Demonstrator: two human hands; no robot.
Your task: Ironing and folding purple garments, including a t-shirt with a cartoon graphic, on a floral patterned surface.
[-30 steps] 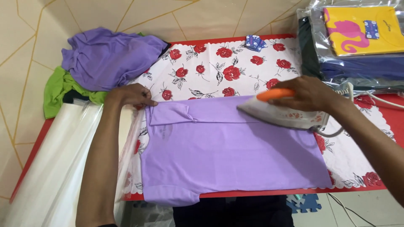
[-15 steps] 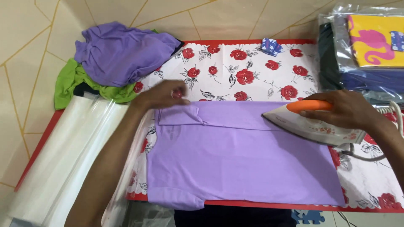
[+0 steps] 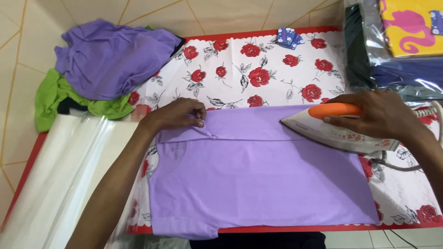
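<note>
Right hand [image 3: 385, 115] wrapped around orange handle of white clothes iron [image 3: 339, 133], soleplate flat on lilac T-shirt [image 3: 258, 175], nose aimed at 9 o'clock. Left hand [image 3: 177, 115] closed in a pinch on folded top edge of shirt, small pucker of cloth under fingertips [image 3: 199, 122]. Shirt spread across centre of board, long axis running 9-to-3, folded band along its 12 o'clock edge, hem side toward 6. Key relation: pinch point sits at 9 o'clock from iron nose, well apart, on same folded band; unpressed stretch of band lies between the two hands. Iron at 3 o'clock end of band, left hand at 9 o'clock end, so right hand nearer the 3 o'clock half of shirt, left nearer the sleeve side. Rose-print cover [image 3: 258, 69], white with red flowers, under everything, red board edge showing at 6 and 12. Crumpled purple garment [image 3: 110, 60] at 10 o'clock, atop green garment [image 3: 60, 99]. Clear plastic bags [image 3: 69, 170] stacked flat at 8 o'clock, touching left forearm. Small blue patterned packet [image 3: 289, 38] at 12 o'clock edge of board. Bagged stack [image 3: 397, 50] at 2 o'clock: rectangular, glossy clear wrap, dark folded cloth inside, yellow card with pink figure on top. Iron cord [image 3: 401, 166] trailing off at 3 o'clock.
</note>
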